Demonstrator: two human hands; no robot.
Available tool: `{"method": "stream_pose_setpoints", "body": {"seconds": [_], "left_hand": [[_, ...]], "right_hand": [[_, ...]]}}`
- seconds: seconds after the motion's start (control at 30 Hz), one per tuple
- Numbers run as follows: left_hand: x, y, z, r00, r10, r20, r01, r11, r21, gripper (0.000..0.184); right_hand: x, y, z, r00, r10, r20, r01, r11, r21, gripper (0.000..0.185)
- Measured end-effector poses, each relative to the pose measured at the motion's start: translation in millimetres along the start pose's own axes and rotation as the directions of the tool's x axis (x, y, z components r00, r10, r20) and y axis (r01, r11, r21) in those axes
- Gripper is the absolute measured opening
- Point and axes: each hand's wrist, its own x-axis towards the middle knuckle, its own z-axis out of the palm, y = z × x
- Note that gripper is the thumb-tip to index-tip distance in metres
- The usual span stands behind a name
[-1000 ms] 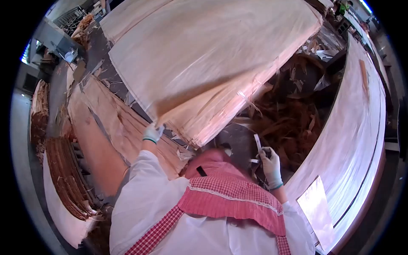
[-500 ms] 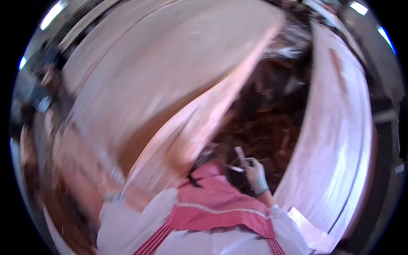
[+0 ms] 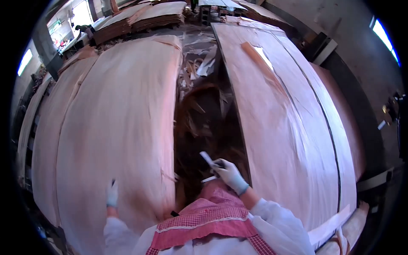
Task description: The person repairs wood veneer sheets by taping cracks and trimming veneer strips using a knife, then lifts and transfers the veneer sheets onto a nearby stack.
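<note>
Okay, two big pale wood sheets, one per side of the frame, dark gap between. Left sheet (image 3: 121,110) fills much of the left half, lying flat, long line down its left part, ragged right edge along the gap. Left hand (image 3: 111,194), gloved, lower left of frame, at the near part of the left sheet; small dark spot by the fingertips, too small to identify; cannot tell whether the fingers are pinching, pressing or loose. Right hand (image 3: 231,175), gloved, lower centre, over the near end of the gap; fingers curled closed around a pale flat tool (image 3: 207,158), tip sticking out toward upper left. White piece (image 3: 208,179) just below that hand, cannot tell if it belongs to the same tool. Gap (image 3: 206,127) runs up the centre, blurry brown stuff inside, paler scraps (image 3: 207,63) toward the top. Right sheet (image 3: 272,119) takes the right half: wrinkled, dark lengthwise line, orange-brown strip (image 3: 252,52) lying on its upper part. Wearer has a pink checked apron (image 3: 204,214) and white sleeves (image 3: 278,225). Background: stacked sheets (image 3: 157,17) top left of centre, another person (image 3: 87,33) at upper left near a bright window (image 3: 82,16).
</note>
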Motion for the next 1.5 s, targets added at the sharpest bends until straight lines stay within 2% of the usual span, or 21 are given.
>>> {"method": "stream_pose_setpoints", "body": {"seconds": [0.03,0.07,0.13,0.2,0.23,0.33,0.37,0.4,0.53,0.67,0.7,0.8,0.9,1.0,1.03,1.13,1.17,1.27,1.3,1.4,1.5], "left_hand": [[49.2,28.2,34.4,0.985,0.167,0.040,-0.165,0.986,-0.033,0.028],[53.7,122.1,70.7,0.962,0.267,0.064,-0.272,0.956,0.106,0.032],[117.3,221.2,134.1,0.875,0.369,0.313,-0.432,0.888,0.161,0.045],[143.5,333.1,208.2,0.797,0.467,0.384,-0.543,0.831,0.117,0.045],[188.4,349.3,255.9,0.708,0.565,0.424,-0.608,0.793,-0.040,0.043],[224.5,460.5,359.7,0.509,0.675,0.534,-0.723,0.672,-0.161,0.038],[228.5,497.4,384.9,0.447,0.700,0.557,-0.801,0.591,-0.099,0.034],[231.5,527.7,402.5,0.384,0.705,0.596,-0.862,0.506,-0.044,0.030],[281.9,605.3,487.6,0.221,0.701,0.678,-0.900,0.414,-0.135,0.027],[347.6,675.9,593.4,0.188,0.652,0.734,-0.775,0.558,-0.298,0.026],[364.4,694.3,621.8,0.237,0.571,0.786,-0.699,0.663,-0.270,0.025],[430.5,747.1,737.5,0.238,0.561,0.793,-0.633,0.709,-0.312,0.033],[461.1,814.2,837.2,0.159,0.664,0.731,-0.791,0.528,-0.309,0.036],[494.6,866.5,938.0,0.203,0.690,0.694,-0.856,0.470,-0.217,0.042],[518.3,879.8,979.7,0.196,0.667,0.718,-0.851,0.479,-0.213,0.052],[542.3,927.4,1048.5,0.248,0.567,0.785,-0.939,0.341,0.050,0.060],[544.6,935.4,1058.7,0.326,0.494,0.806,-0.924,0.347,0.161,0.063],[572.7,956.9,1102.0,0.253,0.245,0.936,-0.945,0.268,0.186,0.063],[586.5,953.7,1121.9,0.141,0.246,0.959,-0.955,0.291,0.065,0.053],[610.5,942.3,1131.1,-0.182,0.250,0.951,-0.592,0.745,-0.309,0.051],[607.5,957.9,1082.0,-0.217,0.328,0.919,-0.380,0.839,-0.389,0.047]], "right_hand": [[12.6,-8.2,-15.3,0.997,0.033,-0.063,-0.036,0.999,-0.039,0.014],[28.3,-8.9,-32.1,0.989,0.091,-0.115,-0.086,0.995,0.044,0.015],[55.7,-19.2,-65.9,0.965,0.090,-0.245,-0.069,0.993,0.094,0.016],[91.2,-34.6,-97.6,0.937,0.072,-0.341,-0.008,0.983,0.185,0.015],[110.1,-35.0,-116.6,0.926,0.064,-0.372,0.028,0.971,0.237,0.013],[178.2,-53.8,-158.9,0.842,0.099,-0.530,0.084,0.947,0.310,0.012],[205.6,-51.7,-172.2,0.819,0.108,-0.563,0.113,0.933,0.343,0.013],[229.6,-61.0,-175.3,0.829,0.100,-0.550,0.112,0.935,0.338,0.013],[296.0,-134.9,-184.4,0.870,0.045,-0.492,0.117,0.949,0.294,0.014],[325.7,-154.2,-214.6,0.867,0.042,-0.497,0.122,0.948,0.293,0.015],[328.5,-152.8,-222.4,0.821,0.091,-0.564,0.089,0.955,0.284,0.015],[330.3,-133.0,-244.4,0.635,0.211,-0.743,0.109,0.928,0.356,0.013],[338.5,-119.0,-251.9,0.422,0.307,-0.853,0.164,0.900,0.405,0.014],[371.1,-123.5,-251.3,0.249,0.398,-0.883,0.262,0.850,0.457,0.014],[391.6,-130.7,-250.9,0.203,0.425,-0.882,0.297,0.832,0.469,0.015],[455.4,-165.8,-254.6,0.116,0.434,-0.894,0.317,0.837,0.447,0.015],[472.7,-180.7,-253.8,0.096,0.446,-0.890,0.302,0.839,0.453,0.017],[530.9,-225.6,-265.9,0.127,0.462,-0.878,0.235,0.846,0.479,0.016],[546.4,-231.8,-274.3,0.129,0.466,-0.875,0.222,0.847,0.483,0.015],[574.8,-237.9,-280.2,0.126,0.494,-0.860,0.203,0.836,0.510,0.015],[599.7,-245.4,-290.8,0.114,0.530,-0.840,0.205,0.815,0.542,0.014]]}}
